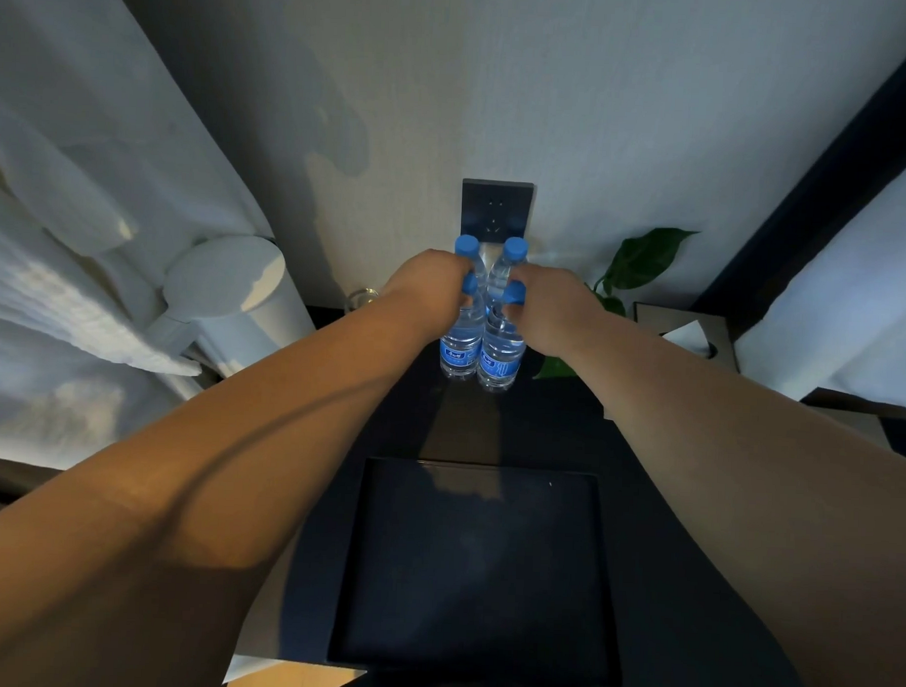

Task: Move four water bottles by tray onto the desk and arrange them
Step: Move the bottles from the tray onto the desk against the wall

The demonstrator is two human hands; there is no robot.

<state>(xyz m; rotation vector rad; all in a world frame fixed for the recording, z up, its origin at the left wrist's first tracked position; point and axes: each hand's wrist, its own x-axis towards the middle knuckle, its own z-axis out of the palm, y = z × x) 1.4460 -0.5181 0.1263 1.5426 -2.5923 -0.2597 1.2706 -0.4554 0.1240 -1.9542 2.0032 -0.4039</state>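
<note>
Clear water bottles with blue caps and blue labels stand bunched together on the dark desk (540, 428) near the wall. My left hand (422, 285) grips the left front bottle (460, 343) at its neck. My right hand (550, 305) grips the right front bottle (500, 360) the same way. Behind them two more blue caps (467, 245) (515, 246) rise above my fingers; their bodies are mostly hidden. A dark square tray (479, 565) lies close to me on the desk with nothing on it.
A dark wall socket (496, 211) sits just behind the bottles. A leafy plant (644, 257) and a tissue box (687, 331) stand at the right. A white lamp (232, 284) and pale curtain are at the left, with a glass (361, 298) beside my left wrist.
</note>
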